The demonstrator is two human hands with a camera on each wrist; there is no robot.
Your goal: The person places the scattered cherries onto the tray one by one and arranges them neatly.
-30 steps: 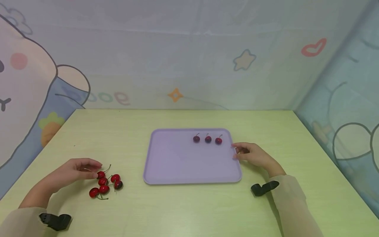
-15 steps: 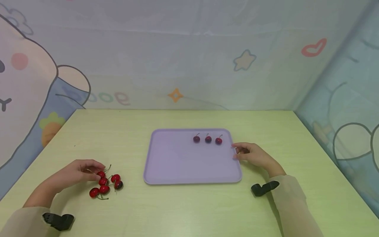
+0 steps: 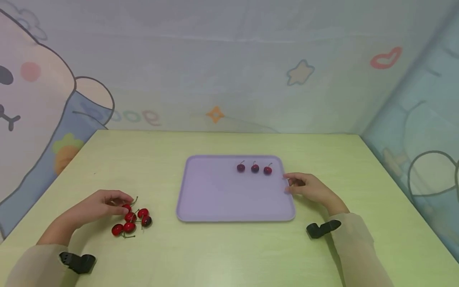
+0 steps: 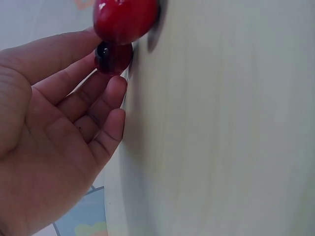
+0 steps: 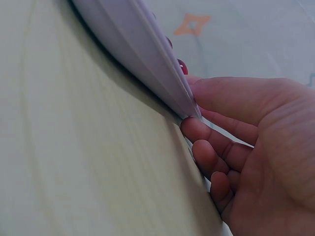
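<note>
In the head view, the left fingers [image 3: 117, 194] partly hide one cherry [image 3: 126, 207]; both sleeves [image 3: 39, 265] are cropped.

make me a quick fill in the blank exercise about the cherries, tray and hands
1. The tray bears ____ cherries in a row.
2. In the head view, the loose cherries lie to the ____ of the tray.
3. The left hand touches a ____.
4. In the head view, the right hand pinches the tray's ____-hand edge.

Missing words: three; left; cherry; right.

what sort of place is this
Probably an indoor tabletop recording setup: a creased cartoon-printed backdrop stands behind and beside a pale wood-grain table, and black cameras sit at both wrists.
</note>
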